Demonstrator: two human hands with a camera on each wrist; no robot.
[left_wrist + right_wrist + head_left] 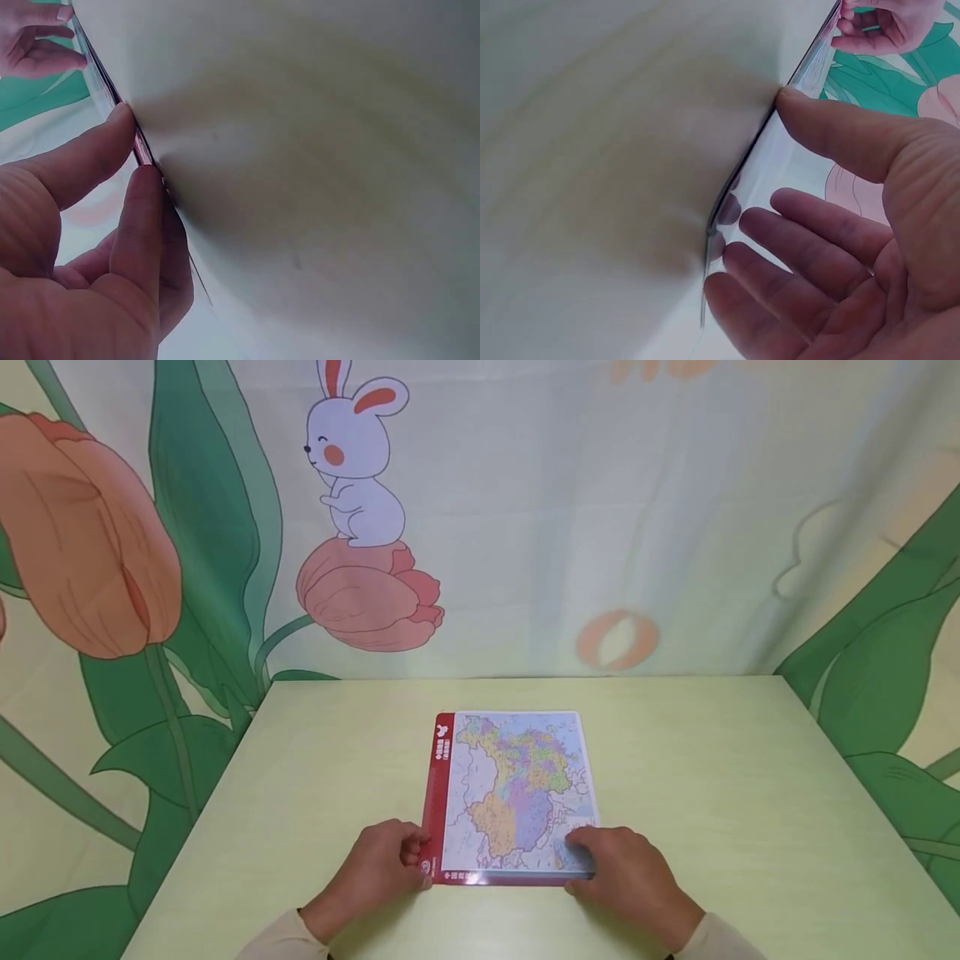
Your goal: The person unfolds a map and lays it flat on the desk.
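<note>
Pale yellow-green table (720, 793), faint wood grain, square far edge. Behind and at both sides, printed fabric backdrop (570, 518): white rabbit (356, 452) sitting on pink tulip (367, 597), big orange tulip (82, 535) left, green leaves. Soft, even light.

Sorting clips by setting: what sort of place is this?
Likely a children's play or study corner: a cartoon rabbit-and-tulip backdrop, a pale green table, and a map puzzle board held by both hands.

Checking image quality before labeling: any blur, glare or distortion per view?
Head view: sharp, even soft light, map board clear, faint sheen at its near edge. Left wrist view: left hand close and soft, table a blurred curved wash. Right wrist view: right hand fairly sharp, its fingers mirrored in the glossy board, table blurred.
</note>
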